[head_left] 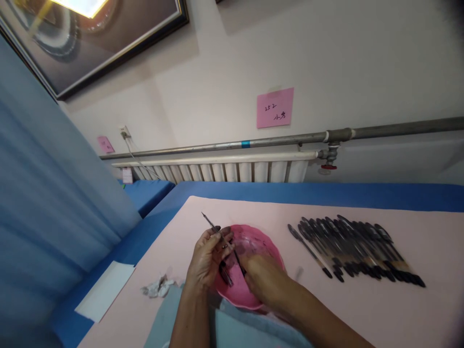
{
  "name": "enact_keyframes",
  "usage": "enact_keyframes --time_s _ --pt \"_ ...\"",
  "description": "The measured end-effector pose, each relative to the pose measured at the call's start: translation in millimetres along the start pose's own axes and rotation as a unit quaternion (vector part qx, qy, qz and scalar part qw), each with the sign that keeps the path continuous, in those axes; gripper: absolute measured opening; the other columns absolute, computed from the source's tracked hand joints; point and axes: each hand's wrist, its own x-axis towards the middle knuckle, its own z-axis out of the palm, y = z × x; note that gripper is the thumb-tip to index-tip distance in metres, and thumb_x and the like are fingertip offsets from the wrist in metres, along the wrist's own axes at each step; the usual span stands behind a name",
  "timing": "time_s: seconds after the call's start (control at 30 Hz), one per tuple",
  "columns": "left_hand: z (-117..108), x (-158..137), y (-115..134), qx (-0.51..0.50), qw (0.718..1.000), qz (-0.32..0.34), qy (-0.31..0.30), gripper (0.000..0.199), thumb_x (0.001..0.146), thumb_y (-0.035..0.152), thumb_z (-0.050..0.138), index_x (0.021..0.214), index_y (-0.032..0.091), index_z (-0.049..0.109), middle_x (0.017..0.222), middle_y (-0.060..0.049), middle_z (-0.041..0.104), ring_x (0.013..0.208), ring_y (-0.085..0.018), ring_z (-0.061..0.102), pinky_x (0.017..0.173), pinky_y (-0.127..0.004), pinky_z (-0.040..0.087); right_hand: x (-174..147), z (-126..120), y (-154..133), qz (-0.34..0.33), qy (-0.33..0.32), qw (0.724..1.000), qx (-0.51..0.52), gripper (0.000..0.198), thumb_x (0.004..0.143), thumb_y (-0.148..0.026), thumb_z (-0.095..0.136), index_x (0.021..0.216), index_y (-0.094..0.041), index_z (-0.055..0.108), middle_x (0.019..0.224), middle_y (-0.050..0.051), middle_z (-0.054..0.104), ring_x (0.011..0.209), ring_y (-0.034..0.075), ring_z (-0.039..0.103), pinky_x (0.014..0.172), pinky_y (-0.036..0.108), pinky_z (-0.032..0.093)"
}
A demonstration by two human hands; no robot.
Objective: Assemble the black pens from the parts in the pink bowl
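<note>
My left hand (pixel 208 253) is closed, its fingertips darkly stained, on a thin pen refill (pixel 209 221) with its pointed tip up and to the left. A dark rod slants on from these fingers down toward my right hand (pixel 266 282); whether it is one piece with the refill I cannot tell. My right hand is smeared by motion over the pink bowl (pixel 253 304), its fingers hidden from view. Inside the bowl, below my left fingers, lie dark and clear pen parts (pixel 225 274). Dark smudges mark the bowl's inner wall.
Several black-capped pens (pixel 348 246) lie in a row on the pink sheet (pixel 427 237) to the right. Crumpled tissue (pixel 158 286) and white paper (pixel 106 290) are at left. A radiator (pixel 217 171) and pipe run along the wall behind; a blue curtain (pixel 47 183) hangs left.
</note>
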Motion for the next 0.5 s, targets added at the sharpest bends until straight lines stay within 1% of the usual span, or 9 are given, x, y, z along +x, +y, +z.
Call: enact_keyframes --time_s 0.1,0.23,0.37,0.5 --pt "1 -1 0 -0.008 1.000 0.002 -0.006 0.027 0.069 0.019 0.068 0.088 0.017 0.050 0.093 -0.008 0.067 0.088 -0.022 0.064 0.078 -0.037 0.050 7 -13 -4 0.018 -0.014 0.999 0.027 0.015 0.064 -0.010 0.049 0.069 -0.022 0.058 0.070 0.001 0.065 0.065 0.017 0.057 0.059 0.026 0.040" --pt "5 -2 -3 -0.004 1.000 0.009 -0.003 0.032 0.067 0.020 0.070 0.090 0.018 0.048 0.083 -0.006 0.068 0.082 -0.020 0.066 0.080 -0.037 0.049 12 -20 -5 0.063 0.010 0.991 0.114 0.011 0.067 -0.012 0.047 0.067 -0.022 0.051 0.061 -0.004 0.060 0.059 0.015 0.056 0.056 0.026 0.041" --pt "8 0 -8 -0.005 1.000 0.004 -0.010 0.032 0.065 0.021 0.071 0.087 0.018 0.048 0.080 -0.006 0.068 0.079 -0.020 0.067 0.078 -0.034 0.050 12 -17 -4 0.052 0.005 0.987 0.152 0.013 0.067 -0.011 0.049 0.070 -0.022 0.054 0.062 -0.004 0.061 0.058 0.014 0.055 0.055 0.026 0.041" --pt "11 -1 -11 -0.002 1.000 0.005 -0.017 0.032 0.065 0.021 0.071 0.088 0.017 0.049 0.080 -0.006 0.069 0.080 -0.019 0.067 0.076 -0.030 0.049 10 -17 -7 0.036 0.007 0.986 0.162 0.014 0.068 -0.011 0.050 0.072 -0.023 0.057 0.065 -0.003 0.062 0.058 0.015 0.055 0.055 0.026 0.041"
